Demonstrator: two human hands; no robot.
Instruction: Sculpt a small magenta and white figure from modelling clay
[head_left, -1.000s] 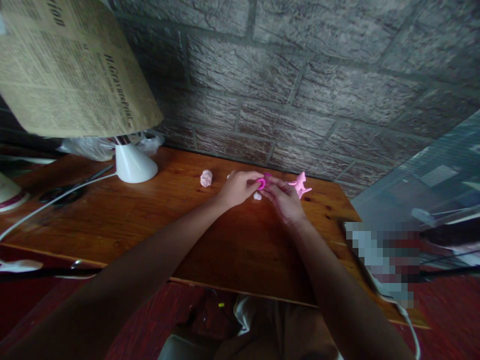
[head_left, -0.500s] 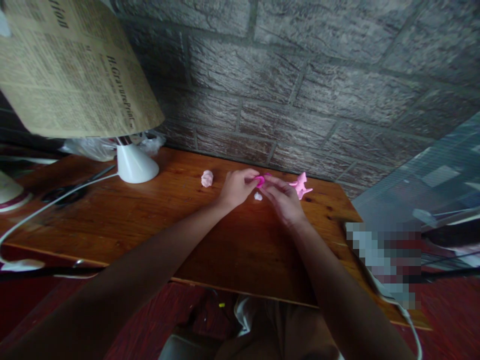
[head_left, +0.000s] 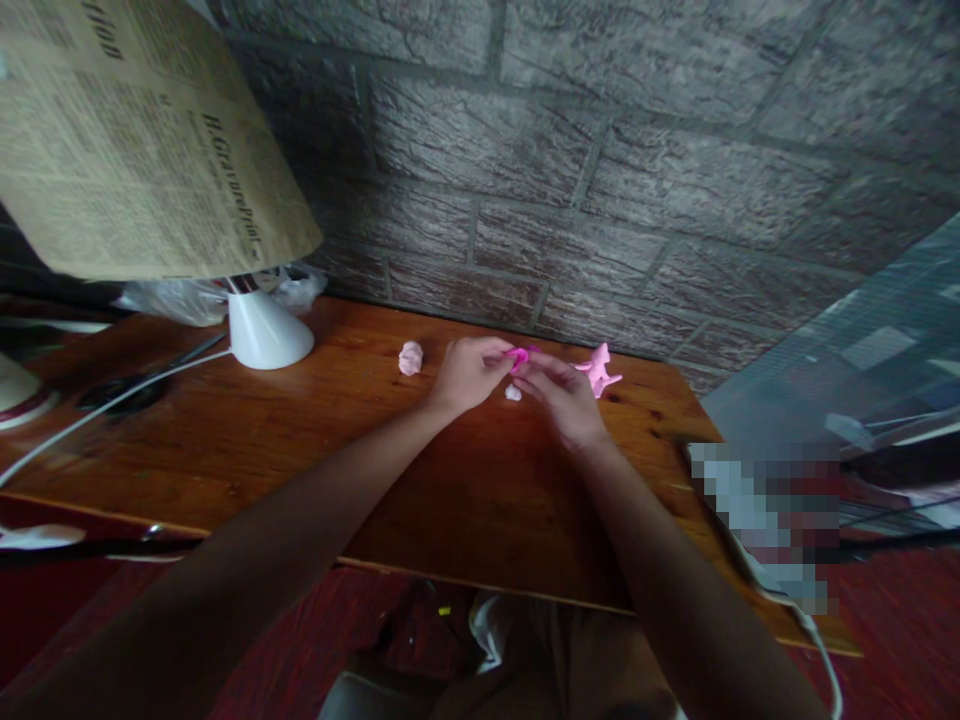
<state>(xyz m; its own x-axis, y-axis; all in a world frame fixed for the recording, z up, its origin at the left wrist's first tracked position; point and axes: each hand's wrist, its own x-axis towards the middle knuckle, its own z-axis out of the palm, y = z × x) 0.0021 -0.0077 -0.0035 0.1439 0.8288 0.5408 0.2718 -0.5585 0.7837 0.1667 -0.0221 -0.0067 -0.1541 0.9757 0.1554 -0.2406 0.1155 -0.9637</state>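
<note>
The fingers of my left hand (head_left: 471, 375) and right hand (head_left: 568, 398) are pinched together on a bright pink piece (head_left: 519, 355), one hand at each side, over the far part of the desk (head_left: 465, 500). A small white lump (head_left: 513, 393) lies just below it in view. The piece looks light and soft, likely to dent or stretch, so I'd hold it gently by its edges, with the fingertips only.

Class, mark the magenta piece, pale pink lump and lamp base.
Magenta piece (head_left: 519, 356), head view: its visible middle.
Pale pink lump (head_left: 410, 359), head view: its middle.
Lamp base (head_left: 268, 334), head view: its white cone.
</note>
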